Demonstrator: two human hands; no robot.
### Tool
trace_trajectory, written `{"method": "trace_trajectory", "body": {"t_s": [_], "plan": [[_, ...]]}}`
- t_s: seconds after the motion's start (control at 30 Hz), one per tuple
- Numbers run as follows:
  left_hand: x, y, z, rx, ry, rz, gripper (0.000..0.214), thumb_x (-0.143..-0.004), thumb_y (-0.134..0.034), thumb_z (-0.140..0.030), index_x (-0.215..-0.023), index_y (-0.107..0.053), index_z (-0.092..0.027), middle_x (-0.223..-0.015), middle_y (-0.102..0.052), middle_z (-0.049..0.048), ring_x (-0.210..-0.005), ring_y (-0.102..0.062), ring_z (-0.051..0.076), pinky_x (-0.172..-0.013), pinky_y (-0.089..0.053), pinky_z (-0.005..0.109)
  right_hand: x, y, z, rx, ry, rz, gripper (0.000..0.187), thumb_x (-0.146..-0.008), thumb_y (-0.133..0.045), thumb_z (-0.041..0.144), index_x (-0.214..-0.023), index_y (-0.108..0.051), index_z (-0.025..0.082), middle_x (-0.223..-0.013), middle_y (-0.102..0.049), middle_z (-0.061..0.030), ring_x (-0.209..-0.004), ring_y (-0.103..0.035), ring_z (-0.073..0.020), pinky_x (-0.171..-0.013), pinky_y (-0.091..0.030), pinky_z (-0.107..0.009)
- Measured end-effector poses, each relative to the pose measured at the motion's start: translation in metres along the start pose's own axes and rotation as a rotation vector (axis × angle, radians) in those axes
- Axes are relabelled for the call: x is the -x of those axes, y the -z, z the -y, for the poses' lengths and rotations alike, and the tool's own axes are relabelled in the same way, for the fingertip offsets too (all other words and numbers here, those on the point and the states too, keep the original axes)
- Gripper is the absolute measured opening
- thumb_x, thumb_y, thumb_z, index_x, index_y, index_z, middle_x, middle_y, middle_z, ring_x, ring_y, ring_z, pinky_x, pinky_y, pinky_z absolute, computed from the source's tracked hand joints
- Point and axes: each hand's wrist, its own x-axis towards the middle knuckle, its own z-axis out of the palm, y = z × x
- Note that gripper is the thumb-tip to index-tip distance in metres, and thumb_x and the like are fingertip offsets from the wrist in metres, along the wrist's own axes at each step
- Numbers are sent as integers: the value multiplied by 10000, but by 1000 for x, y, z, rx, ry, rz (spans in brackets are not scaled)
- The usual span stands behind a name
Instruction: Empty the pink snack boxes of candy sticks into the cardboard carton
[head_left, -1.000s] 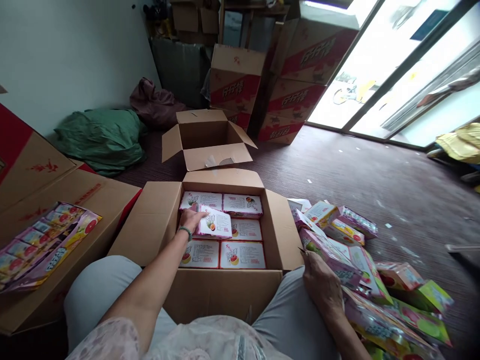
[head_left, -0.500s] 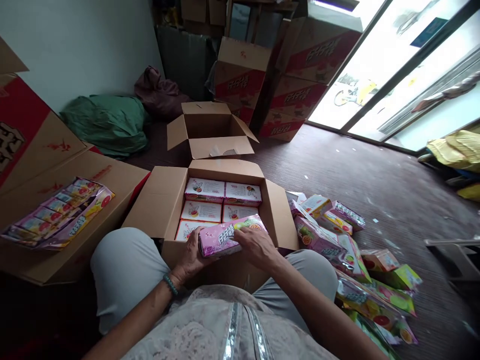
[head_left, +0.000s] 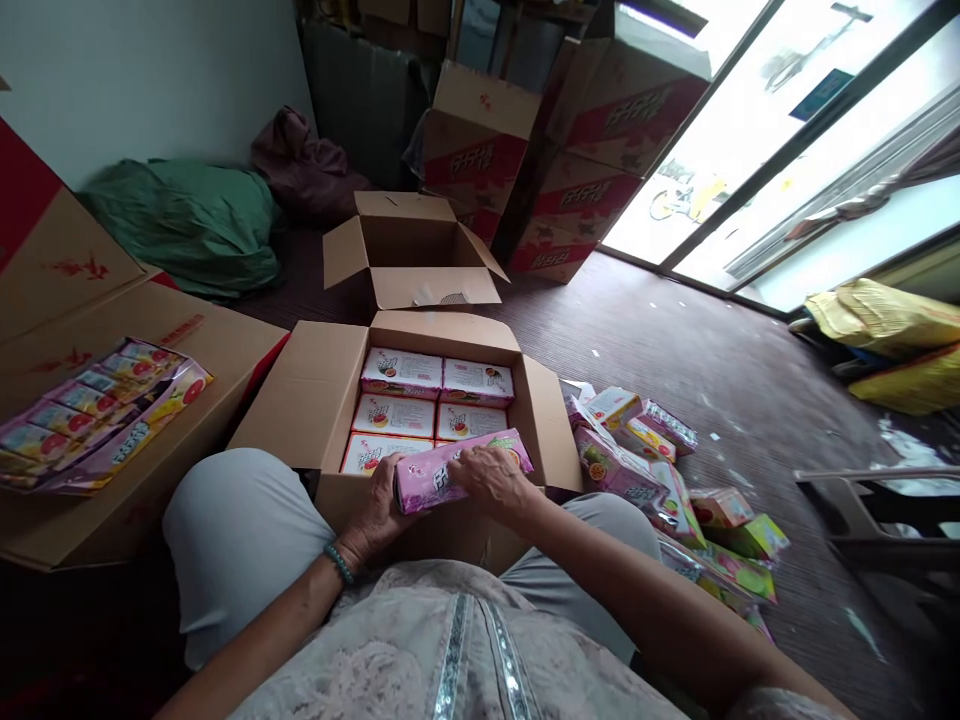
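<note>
A pink plastic-wrapped pack of small cartons (head_left: 427,476) is held over the near edge of an open cardboard box (head_left: 307,400). My left hand (head_left: 375,515) grips its left end from below, fingers curled round it. My right hand (head_left: 491,478) lies over the pack's top and right part, fingers bent on the wrap. Inside the box lie flat white cartons with red edges (head_left: 401,372) in two columns. I am seated with the box between my knees.
A heap of pink and green wrapped packs (head_left: 645,470) lies on the dark floor to my right. More packs (head_left: 82,415) rest on a closed carton at left. An empty open box (head_left: 409,250) stands behind, stacked cartons (head_left: 577,150) beyond it, glass doors at right.
A second ago my left hand reached into the box on a white carton and my right hand lay on the heap. Both hands now hold the pink pack over the box's near edge.
</note>
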Motion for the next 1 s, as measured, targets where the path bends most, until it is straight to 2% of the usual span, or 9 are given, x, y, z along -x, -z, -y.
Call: {"method": "trace_trajectory", "body": {"t_s": [0.23,0.33,0.47,0.6,0.7,0.77,0.83,0.93,1.0], "plan": [[-6,6,-12,32,68,40,711,-712,-774,-371,-1285,-376,-232,-1198,-539,106,-1132,-559,281,-990,-471,462,66,-33,-94,-90,-319,70,329,-938,-403,110,-1125,-662,190,-1015,-701,-115,-940,-644,-204,-737,-377,-284],[-10,6,-14,55,134,18,750,-656,-811,-404,-1261,-400,-239,-1200,-555,105,-1142,-567,296,-1009,-461,486,92,-48,-122,-173,-565,34,320,-948,-398,144,-1085,-678,215,-998,-718,-83,-907,-652,-192,-678,-351,-274],[-35,13,-23,168,326,18,835,-526,-873,-429,-1210,-433,-240,-1101,-623,78,-1002,-648,288,-879,-548,444,109,-65,-119,-284,-880,-87,315,-980,-379,228,-1106,-666,213,-1003,-734,-88,-869,-672,-196,-630,-329,-272],[-105,8,-54,262,505,65,832,-497,-895,-435,-1177,-454,-248,-973,-649,34,-804,-681,264,-625,-580,379,89,-86,-90,-475,-765,2,270,-952,-458,290,-1076,-693,240,-996,-749,-84,-924,-693,-225,-675,-377,-275],[-165,-33,-101,410,415,106,852,-501,-911,-408,-1199,-462,-211,-1033,-664,63,-926,-682,264,-739,-583,370,59,-98,-77,-556,-666,45,292,-958,-458,329,-1077,-700,216,-1008,-747,-114,-950,-698,-249,-709,-425,-292],[-193,-75,-135,527,296,254,800,-602,-865,-434,-1252,-468,-191,-1119,-665,104,-1006,-668,254,-854,-561,382,41,-99,-78,-580,-621,38,298,-954,-474,356,-1066,-704,203,-1022,-744,-127,-962,-697,-252,-729,-448,-295],[-213,-120,-159,617,277,404,900,-628,-851,-442,-1373,-409,-196,-1239,-622,146,-1088,-647,255,-911,-541,385,29,-93,-89,-591,-587,-1,279,-947,-482,324,-1053,-706,198,-1032,-742,-126,-968,-695,-243,-757,-459,-291],[-235,-169,-160,481,212,568,835,-708,-797,-432,-1409,-423,-173,-1242,-620,174,-1098,-647,242,-916,-531,364,20,-83,-122,-607,-589,-55,308,-950,-426,244,-1065,-706,188,-1027,-741,-131,-956,-696,-239,-770,-458,-300],[-249,-179,-138,196,168,539,661,-744,-756,-428,-1305,-530,-161,-1127,-668,148,-1032,-666,238,-890,-532,365,16,-82,-148,-619,-628,-78,353,-968,-372,247,-1073,-703,183,-1040,-738,-139,-964,-695,-251,-764,-454,-315]]}}
